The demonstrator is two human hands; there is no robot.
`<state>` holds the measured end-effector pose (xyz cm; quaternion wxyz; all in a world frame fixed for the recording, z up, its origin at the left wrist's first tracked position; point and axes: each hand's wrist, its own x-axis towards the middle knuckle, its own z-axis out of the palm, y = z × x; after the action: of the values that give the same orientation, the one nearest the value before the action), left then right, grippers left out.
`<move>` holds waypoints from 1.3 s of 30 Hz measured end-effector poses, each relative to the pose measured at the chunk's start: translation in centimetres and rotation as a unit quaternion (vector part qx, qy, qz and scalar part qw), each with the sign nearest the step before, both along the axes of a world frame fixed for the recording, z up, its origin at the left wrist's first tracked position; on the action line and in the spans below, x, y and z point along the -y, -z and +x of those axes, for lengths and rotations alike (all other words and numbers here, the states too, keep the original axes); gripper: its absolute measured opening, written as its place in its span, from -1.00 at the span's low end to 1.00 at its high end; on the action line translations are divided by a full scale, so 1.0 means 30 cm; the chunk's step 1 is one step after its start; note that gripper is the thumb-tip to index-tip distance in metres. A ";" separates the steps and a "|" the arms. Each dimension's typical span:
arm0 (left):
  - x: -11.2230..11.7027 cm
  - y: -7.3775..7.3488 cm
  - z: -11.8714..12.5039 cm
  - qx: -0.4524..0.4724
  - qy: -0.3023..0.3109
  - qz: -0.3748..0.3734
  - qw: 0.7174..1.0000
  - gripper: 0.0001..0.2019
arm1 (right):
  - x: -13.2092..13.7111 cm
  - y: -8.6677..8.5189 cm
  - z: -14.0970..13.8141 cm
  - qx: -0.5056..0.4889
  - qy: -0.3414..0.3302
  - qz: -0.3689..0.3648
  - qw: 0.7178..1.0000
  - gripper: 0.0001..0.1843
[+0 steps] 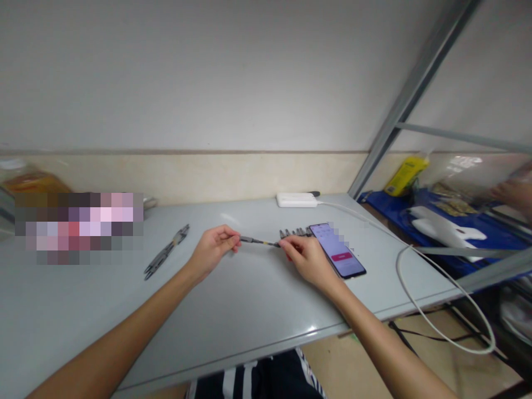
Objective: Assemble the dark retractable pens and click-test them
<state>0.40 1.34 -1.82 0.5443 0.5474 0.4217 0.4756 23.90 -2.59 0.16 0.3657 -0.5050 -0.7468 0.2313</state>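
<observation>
- Cable (258,241), short, thin and dark with a yellow band, stretches from our left hand (213,249) to our right hand (306,257), over the smooth grey table (245,327).
- We pinch an end in each, fingertips together.
- Just beside our right hand: a flat, glossy phone (351,267).
- Left: slim dark strands (166,252), bundled.
- Behind: a white, rounded block (296,200).

Plain white box (296,200) sat on the far side of the desk (233,332), white cable (409,244) drooping past the right edge. Further right, a yellow packet (406,176) and some white thing (444,229) I couldn't make out were on a blue surface (394,208). Amber-coloured container (38,183) hung out far left.
</observation>
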 end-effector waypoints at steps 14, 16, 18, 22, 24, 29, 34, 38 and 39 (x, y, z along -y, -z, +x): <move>0.003 -0.001 0.002 -0.001 0.011 -0.010 1.000 -0.75 | 0.002 0.004 -0.011 0.024 0.002 0.054 0.998 -0.78; 0.006 -0.001 0.005 -0.019 0.004 0.000 1.000 -0.75 | 0.002 0.003 -0.013 0.033 -0.001 0.053 0.998 -0.74; 0.010 -0.003 0.009 -0.039 0.002 0.018 0.999 -0.76 | -0.001 0.003 -0.012 0.024 0.006 0.036 0.999 -0.69; 0.023 -0.011 0.018 -0.080 0.000 0.073 0.994 -0.77 | -0.016 0.013 0.001 -0.046 0.000 -0.083 0.996 -0.55; 0.027 -0.016 0.022 -0.081 -0.004 0.082 0.993 -0.77 | -0.021 0.020 0.009 -0.100 -0.013 -0.130 0.986 -0.55; 0.019 -0.015 0.019 -0.050 0.007 0.038 0.998 -0.75 | -0.010 0.014 0.020 -0.121 0.000 -0.012 0.993 -0.59; 0.010 -0.013 0.012 -0.019 0.022 0.001 1.000 -0.73 | -0.002 0.009 0.017 0.006 0.006 0.080 0.997 -0.81; 0.011 -0.009 0.015 -0.017 0.028 -0.001 0.999 -0.73 | -0.003 0.017 0.013 0.053 -0.017 0.107 0.993 -0.79; 0.012 -0.007 0.016 -0.020 0.022 0.004 1.000 -0.74 | -0.003 0.017 0.013 0.062 -0.023 0.106 0.992 -0.79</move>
<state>0.90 0.97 -1.61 0.5444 0.5677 0.4183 0.4543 24.28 -2.51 -0.34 0.3650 -0.4589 -0.8000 0.1274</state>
